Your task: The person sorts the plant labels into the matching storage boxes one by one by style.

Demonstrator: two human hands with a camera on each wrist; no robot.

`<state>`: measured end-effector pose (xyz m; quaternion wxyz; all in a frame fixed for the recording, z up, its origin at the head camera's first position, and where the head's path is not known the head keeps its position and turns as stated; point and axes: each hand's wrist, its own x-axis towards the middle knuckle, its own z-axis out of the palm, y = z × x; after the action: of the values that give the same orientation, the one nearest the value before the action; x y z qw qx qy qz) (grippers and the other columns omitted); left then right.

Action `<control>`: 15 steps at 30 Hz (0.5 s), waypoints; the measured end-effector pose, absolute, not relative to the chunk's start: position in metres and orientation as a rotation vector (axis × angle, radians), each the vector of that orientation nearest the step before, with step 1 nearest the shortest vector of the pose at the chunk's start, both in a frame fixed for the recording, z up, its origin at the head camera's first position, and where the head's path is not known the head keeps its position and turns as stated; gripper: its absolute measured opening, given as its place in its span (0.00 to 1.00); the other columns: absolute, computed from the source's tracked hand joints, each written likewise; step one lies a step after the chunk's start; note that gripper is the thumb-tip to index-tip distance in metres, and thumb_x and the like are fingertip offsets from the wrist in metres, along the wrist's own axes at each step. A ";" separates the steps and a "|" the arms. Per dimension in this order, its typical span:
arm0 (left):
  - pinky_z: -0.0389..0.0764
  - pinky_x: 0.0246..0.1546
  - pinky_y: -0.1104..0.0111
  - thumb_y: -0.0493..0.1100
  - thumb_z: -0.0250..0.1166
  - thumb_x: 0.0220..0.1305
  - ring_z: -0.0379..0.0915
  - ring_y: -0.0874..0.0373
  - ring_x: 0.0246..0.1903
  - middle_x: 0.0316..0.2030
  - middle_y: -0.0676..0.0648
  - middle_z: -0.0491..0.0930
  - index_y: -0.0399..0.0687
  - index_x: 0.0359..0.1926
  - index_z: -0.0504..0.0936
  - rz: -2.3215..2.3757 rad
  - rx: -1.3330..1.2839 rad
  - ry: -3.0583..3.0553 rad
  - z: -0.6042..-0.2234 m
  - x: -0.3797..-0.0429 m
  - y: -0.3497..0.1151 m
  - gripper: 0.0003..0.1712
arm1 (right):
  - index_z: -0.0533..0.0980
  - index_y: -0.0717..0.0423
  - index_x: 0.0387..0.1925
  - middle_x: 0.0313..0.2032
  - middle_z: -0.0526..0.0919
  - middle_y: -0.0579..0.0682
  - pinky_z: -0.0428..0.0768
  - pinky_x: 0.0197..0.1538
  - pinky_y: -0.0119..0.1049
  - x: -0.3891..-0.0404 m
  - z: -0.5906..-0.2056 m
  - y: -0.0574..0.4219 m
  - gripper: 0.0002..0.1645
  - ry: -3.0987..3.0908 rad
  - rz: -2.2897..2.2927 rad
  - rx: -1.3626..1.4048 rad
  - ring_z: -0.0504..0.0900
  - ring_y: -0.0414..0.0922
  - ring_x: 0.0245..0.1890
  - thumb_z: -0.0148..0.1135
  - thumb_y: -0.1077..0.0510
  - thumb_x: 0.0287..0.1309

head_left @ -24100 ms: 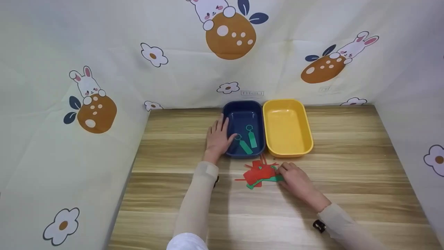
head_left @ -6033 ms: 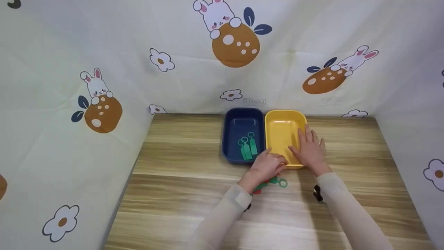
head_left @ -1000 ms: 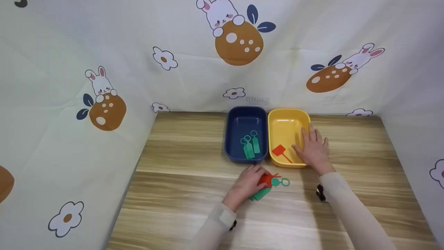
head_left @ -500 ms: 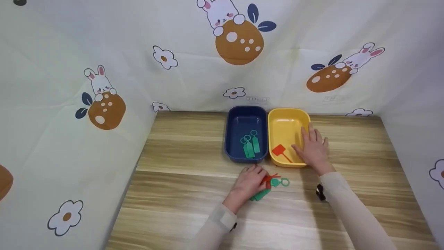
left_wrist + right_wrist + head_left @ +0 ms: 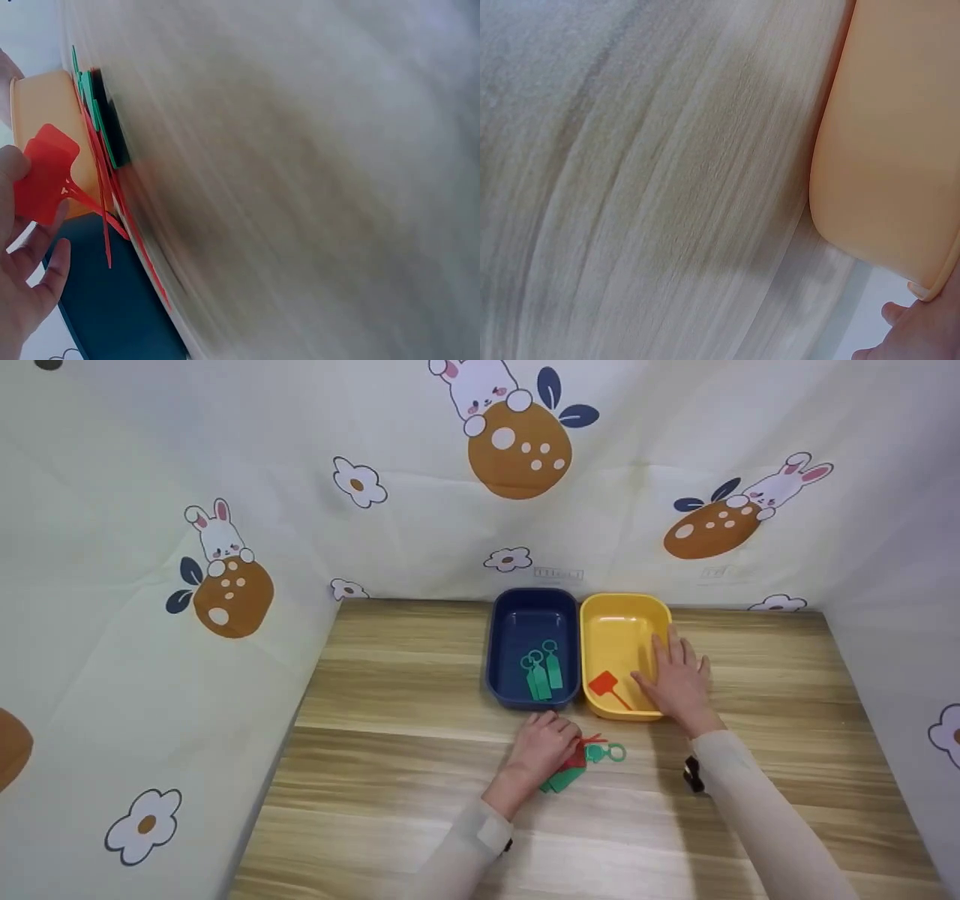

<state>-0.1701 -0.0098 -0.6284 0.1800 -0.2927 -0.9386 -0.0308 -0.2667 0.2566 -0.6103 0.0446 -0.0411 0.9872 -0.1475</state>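
My left hand (image 5: pixel 541 746) is over a small pile in front of the trays. In the left wrist view it pinches a flat red plastic tag (image 5: pixel 49 169) with a thin stem, held tilted above the table. Beneath lie more red stems (image 5: pixel 139 232) and green tags (image 5: pixel 97 105); one green tag's ring (image 5: pixel 616 752) sticks out to the right. My right hand (image 5: pixel 679 684) rests, fingers extended, on the right rim of the yellow tray (image 5: pixel 622 630). Inside that tray lies one red tag (image 5: pixel 604 683).
The dark blue tray (image 5: pixel 534 604) stands against the yellow tray's left side, with three green ringed tags (image 5: pixel 541 681) inside. Both trays stand near the back cloth wall (image 5: pixel 420 532). Wooden tabletop (image 5: pixel 390 795) surrounds the pile.
Earlier, my right hand worked at the pile and my left rested at the blue tray. A green tag and a red tag have entered their trays. Lately my left hand has picked up another red tag.
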 end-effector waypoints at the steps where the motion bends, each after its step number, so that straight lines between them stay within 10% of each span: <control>1: 0.74 0.44 0.72 0.51 0.65 0.65 0.76 0.65 0.41 0.38 0.64 0.87 0.65 0.38 0.85 -0.085 -0.830 -2.651 -0.628 -0.170 -0.010 0.03 | 0.46 0.59 0.78 0.79 0.36 0.63 0.41 0.69 0.76 -0.267 -0.610 0.257 0.51 3.015 -0.453 -0.123 0.42 0.69 0.75 0.52 0.37 0.68; 15: 0.75 0.48 0.69 0.47 0.66 0.63 0.78 0.63 0.44 0.39 0.61 0.85 0.62 0.36 0.81 -0.208 -0.969 -2.700 -0.627 -0.167 -0.015 0.02 | 0.46 0.59 0.78 0.78 0.37 0.64 0.41 0.69 0.77 -0.267 -0.612 0.256 0.51 3.020 -0.455 -0.122 0.42 0.70 0.75 0.53 0.37 0.68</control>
<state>-0.1668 -0.0146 -0.6266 0.1323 -0.3339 -0.9305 -0.0717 -0.2670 0.2560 -0.6118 0.0423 -0.0399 0.9872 -0.1486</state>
